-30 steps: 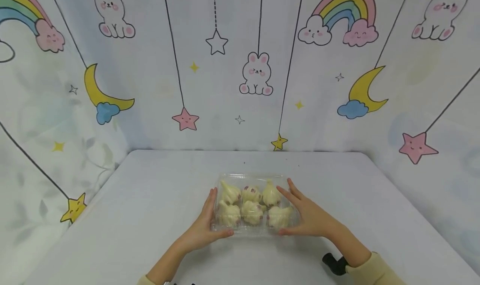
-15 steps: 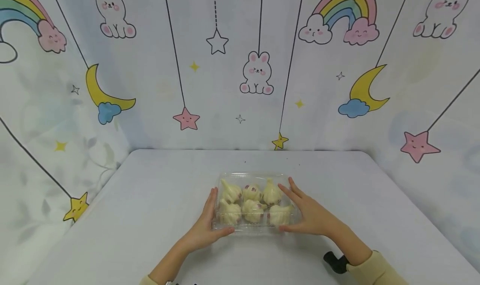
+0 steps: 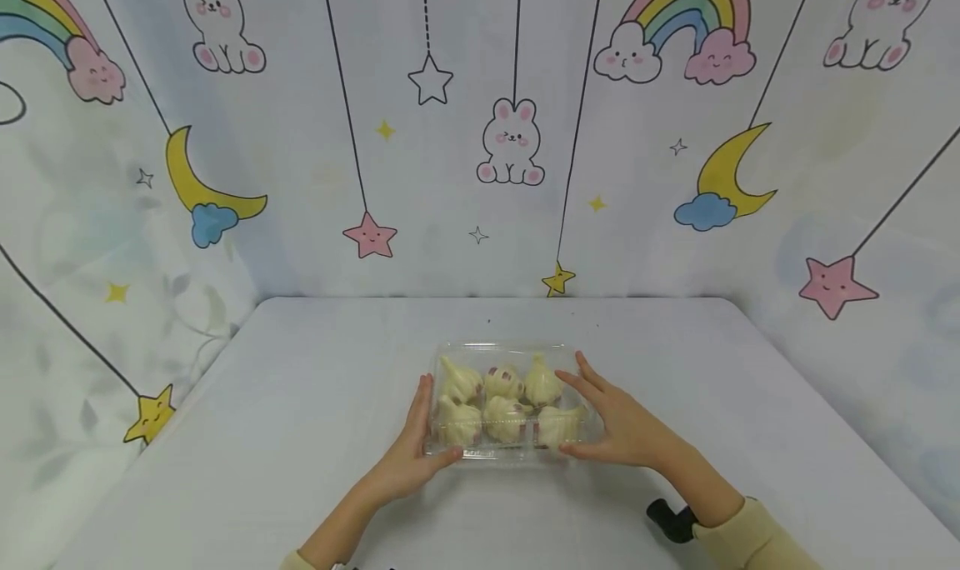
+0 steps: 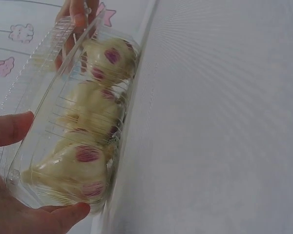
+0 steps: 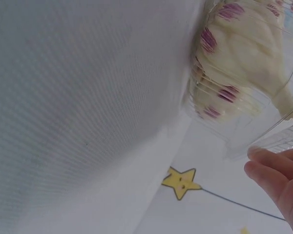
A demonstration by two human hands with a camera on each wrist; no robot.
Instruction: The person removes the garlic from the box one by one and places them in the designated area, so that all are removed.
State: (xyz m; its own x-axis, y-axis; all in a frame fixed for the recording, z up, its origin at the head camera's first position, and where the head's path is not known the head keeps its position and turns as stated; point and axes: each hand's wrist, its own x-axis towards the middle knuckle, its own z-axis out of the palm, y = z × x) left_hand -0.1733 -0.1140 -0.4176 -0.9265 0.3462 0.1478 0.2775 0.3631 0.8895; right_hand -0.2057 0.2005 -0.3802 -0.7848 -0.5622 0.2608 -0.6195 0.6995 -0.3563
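Note:
A clear plastic clamshell box [image 3: 510, 452] with its lid down is at the middle of the white table. Several pale garlic bulbs [image 3: 506, 420] with purple patches lie inside it in two rows. My left hand [image 3: 411, 453] grips the box's left end, thumb at the front corner and fingers along the side. At the opposite end my right hand [image 3: 622, 424] holds the box, its thumb at the front and its fingers spread toward the back corner. In the left wrist view the garlic bulbs [image 4: 90, 112] show through the ribbed wall; whether the base touches the table is hard to tell.
The white table [image 3: 300, 370] reaches back to a cloth backdrop [image 3: 450, 162] printed with rabbits, stars, moons and rainbows. A black object [image 3: 671, 520] lies by the right wrist, partly covered by the sleeve.

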